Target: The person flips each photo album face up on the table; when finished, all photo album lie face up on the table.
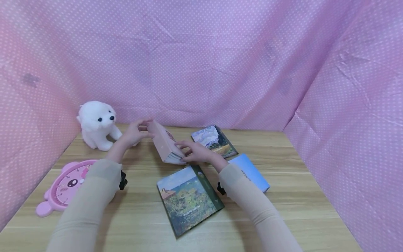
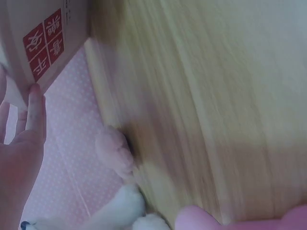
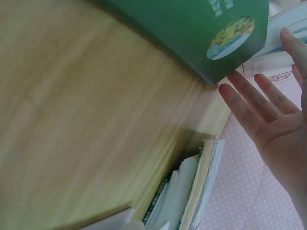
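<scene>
A thick pale pink photo album (image 1: 161,141) is tilted up near the back of the table, page ends facing the front. At its far left end my left hand (image 1: 138,131) grips it; red squares with white characters show on this album (image 2: 29,21) in the left wrist view. My right hand (image 1: 198,153) is at its near right end, fingertips by the cover and pages. In the right wrist view the right hand's fingers (image 3: 249,98) are spread and fairly straight. Below lies a landscape-painted photo album (image 1: 190,199) with a green spine.
A white plush dog (image 1: 97,124) sits at the back left, with a pink cartoon clock (image 1: 64,187) in front, partly under the left sleeve. To the right lie another painted album (image 1: 211,140) and a blue album (image 1: 250,171). Pink dotted cloth (image 1: 201,63) surrounds the wooden table.
</scene>
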The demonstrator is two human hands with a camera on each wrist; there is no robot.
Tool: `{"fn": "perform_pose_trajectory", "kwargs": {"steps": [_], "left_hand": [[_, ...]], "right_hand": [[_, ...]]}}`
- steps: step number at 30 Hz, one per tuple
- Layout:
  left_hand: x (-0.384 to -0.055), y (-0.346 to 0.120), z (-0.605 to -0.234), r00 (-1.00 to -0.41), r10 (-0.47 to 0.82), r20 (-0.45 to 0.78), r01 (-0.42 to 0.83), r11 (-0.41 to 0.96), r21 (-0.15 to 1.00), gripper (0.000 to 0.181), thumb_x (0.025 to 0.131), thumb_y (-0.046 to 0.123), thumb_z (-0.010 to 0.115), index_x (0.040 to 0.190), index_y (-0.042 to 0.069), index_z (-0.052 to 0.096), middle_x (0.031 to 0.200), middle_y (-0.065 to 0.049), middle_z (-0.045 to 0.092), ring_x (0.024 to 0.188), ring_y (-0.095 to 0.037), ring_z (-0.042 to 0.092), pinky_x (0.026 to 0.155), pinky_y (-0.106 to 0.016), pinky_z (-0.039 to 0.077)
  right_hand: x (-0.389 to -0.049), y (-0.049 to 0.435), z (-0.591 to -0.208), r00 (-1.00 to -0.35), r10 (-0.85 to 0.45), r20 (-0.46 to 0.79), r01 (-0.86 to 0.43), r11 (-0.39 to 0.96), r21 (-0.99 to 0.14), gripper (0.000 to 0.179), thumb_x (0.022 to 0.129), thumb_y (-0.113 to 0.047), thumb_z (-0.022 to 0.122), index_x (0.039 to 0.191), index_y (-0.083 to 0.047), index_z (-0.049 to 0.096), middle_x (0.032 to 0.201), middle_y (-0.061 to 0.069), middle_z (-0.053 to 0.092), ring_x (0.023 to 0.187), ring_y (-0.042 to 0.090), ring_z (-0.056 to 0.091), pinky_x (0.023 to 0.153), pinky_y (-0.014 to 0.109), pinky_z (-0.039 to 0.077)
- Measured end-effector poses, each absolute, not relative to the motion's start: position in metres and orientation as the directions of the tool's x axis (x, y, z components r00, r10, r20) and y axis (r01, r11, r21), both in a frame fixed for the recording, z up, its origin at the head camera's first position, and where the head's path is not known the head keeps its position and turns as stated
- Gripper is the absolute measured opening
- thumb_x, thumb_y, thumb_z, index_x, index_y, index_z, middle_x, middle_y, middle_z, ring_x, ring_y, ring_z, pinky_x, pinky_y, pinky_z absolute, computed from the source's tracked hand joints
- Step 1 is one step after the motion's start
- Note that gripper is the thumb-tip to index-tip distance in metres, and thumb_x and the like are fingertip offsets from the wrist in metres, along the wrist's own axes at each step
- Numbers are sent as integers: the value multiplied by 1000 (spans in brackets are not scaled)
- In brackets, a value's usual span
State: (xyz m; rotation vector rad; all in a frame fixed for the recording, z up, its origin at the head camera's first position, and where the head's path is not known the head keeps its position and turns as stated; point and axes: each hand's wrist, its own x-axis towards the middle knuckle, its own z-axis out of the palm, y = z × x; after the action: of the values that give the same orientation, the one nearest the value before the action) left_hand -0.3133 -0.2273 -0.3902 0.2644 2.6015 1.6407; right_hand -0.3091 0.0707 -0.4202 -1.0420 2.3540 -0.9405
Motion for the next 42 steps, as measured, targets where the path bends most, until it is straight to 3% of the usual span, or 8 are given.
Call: {"fn": "perform_pose_trajectory", "kwargs": {"steps": [8,16,20,27,34,42], "left_hand": [[-313,-232,-394,-984,181,0,90,488,868,76,81,17,75,143,1,34,138,-27,42,128,-46,40,106,-53,36],[-315,-233,-403,-974,219,-62,84,598,797,86,82,40,71,146,3,28,144,-25,37,132,-43,35,110,-55,29],[-312,-234,-405,-964,244,-101,84,646,758,89,80,43,72,148,6,27,146,-26,33,132,-45,33,109,-59,27],[-307,-237,-411,-954,284,-97,149,728,669,70,82,35,72,141,12,43,139,-21,42,126,-42,43,106,-60,29],[-307,-238,-415,-935,339,-108,165,682,713,67,82,23,72,140,6,43,139,-21,39,124,-41,45,104,-52,38],[-306,-242,-409,-919,384,-83,246,726,642,67,79,17,74,137,0,45,132,-24,44,119,-42,46,103,-54,38]], "right_hand": [[-311,70,-423,-660,-748,-64,-551,541,-635,58,87,-25,68,139,-22,43,139,5,48,112,26,61,90,29,52],[-311,70,-426,-692,-717,-77,-564,605,-563,54,87,-23,69,136,-22,48,143,5,44,111,23,60,89,30,51],[-310,69,-429,-697,-711,-90,-569,625,-534,51,87,-22,69,134,-23,50,140,7,45,109,21,59,86,27,52],[-309,67,-430,-693,-716,-78,-609,640,-468,46,85,-21,71,129,-20,55,139,9,45,95,14,57,77,22,50],[-307,67,-429,-680,-730,-68,-636,634,-440,44,84,-22,73,125,-18,58,139,6,46,87,11,54,73,21,49],[-304,70,-428,-655,-753,-64,-631,592,-501,45,84,-16,72,126,-14,57,142,7,44,102,20,63,79,21,53]]}}
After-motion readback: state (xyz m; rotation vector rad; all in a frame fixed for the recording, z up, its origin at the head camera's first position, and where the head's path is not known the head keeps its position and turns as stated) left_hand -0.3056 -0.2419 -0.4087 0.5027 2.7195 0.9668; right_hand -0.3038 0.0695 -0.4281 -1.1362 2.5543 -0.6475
